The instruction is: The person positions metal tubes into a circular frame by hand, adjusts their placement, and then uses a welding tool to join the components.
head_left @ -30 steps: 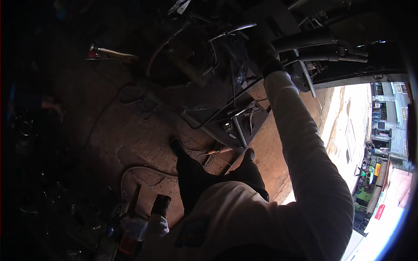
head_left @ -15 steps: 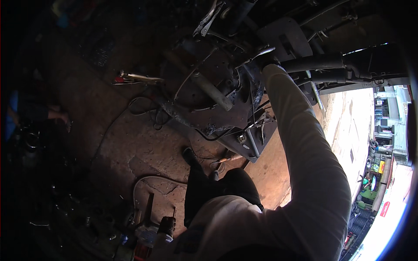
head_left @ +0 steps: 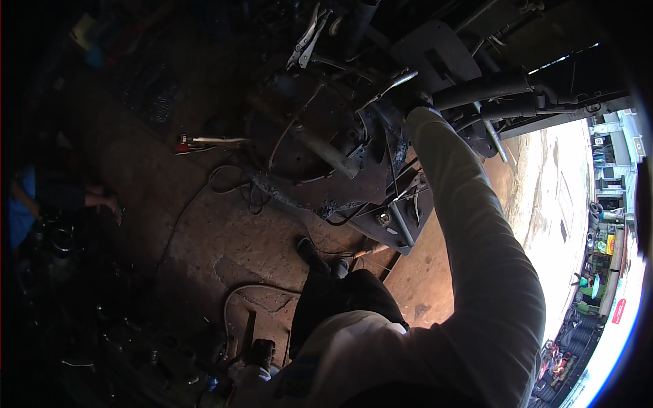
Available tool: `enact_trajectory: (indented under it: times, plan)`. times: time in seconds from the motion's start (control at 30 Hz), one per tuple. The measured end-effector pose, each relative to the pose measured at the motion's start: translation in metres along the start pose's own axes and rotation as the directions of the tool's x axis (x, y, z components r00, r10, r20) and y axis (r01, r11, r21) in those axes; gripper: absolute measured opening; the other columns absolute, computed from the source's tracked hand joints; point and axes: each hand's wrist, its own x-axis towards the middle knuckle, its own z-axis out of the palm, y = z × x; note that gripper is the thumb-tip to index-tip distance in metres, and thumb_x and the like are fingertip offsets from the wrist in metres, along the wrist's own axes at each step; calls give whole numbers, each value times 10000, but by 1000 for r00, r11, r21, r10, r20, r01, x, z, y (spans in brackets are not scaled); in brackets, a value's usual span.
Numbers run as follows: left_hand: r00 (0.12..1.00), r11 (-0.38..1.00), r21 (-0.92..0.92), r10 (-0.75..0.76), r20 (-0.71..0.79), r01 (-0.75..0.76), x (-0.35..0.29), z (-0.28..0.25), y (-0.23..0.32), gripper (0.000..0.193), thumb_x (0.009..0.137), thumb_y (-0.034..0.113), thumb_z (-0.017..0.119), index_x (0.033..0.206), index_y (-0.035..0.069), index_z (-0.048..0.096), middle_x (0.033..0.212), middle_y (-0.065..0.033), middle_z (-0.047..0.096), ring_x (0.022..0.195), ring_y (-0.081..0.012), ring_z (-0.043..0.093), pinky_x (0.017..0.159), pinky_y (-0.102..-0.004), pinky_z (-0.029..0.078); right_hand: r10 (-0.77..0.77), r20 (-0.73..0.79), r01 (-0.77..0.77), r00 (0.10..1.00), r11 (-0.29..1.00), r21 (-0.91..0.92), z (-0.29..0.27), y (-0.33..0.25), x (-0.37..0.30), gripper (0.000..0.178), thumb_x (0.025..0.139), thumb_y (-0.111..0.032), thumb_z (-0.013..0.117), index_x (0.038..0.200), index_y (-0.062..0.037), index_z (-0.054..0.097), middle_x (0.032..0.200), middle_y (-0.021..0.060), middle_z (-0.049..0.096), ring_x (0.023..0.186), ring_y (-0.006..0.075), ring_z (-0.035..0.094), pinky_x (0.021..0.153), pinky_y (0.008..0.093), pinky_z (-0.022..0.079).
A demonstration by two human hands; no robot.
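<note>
Right hand (head_left: 419, 100) is sitting beside the muffler-like cylinder (head_left: 484, 91), likely heavy, rigid, best held mid-length; its grip I cannot tell.

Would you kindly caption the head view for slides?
Pale-sleeved right arm extended beside dark, rounded metal assembly; left hand apart.

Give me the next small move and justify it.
Perhaps raise the left hand toward the dark metal plate to help steady it: the right arm stretches toward that plate, ending in shadow, while the left hand sits low, well apart from it.
</note>
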Motion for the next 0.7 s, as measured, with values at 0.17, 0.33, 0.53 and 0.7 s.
enact_trajectory:
  times: [0.17,0.33,0.53,0.7]
  plan:
    - [999,998,-54,-32,-10,31,1,-4,-3,139,895,229,634,820,112,628,784,-89,618,746,-245,621,664,-450,504,-1,-4,1,1000,1000,13,1,2,4,366,953,-288,637,1250,-77,610,1003,127,706,896,315,691,755,426,562]
    - [1000,999,-49,-13,-18,13,0,-5,-18,160,911,238,615,805,117,618,759,-74,605,714,-223,616,646,-441,500,2,10,-2,1000,1000,17,2,5,1,359,951,-290,638,1239,-79,612,995,127,706,890,315,693,750,427,562]
    - [908,813,448,419,-5,-373,13,-5,-85,191,930,248,593,788,123,606,729,-55,591,674,-197,609,624,-430,494,-37,26,35,999,998,56,3,-6,12,351,947,-292,640,1226,-81,616,987,127,707,883,316,695,744,428,563]
    - [934,772,-531,-327,142,351,-12,-8,21,137,947,222,564,844,148,614,735,1,598,595,-128,585,506,-332,476,-9,31,8,999,999,37,-5,9,9,344,945,-294,641,1215,-83,619,980,127,708,877,316,696,738,429,563]
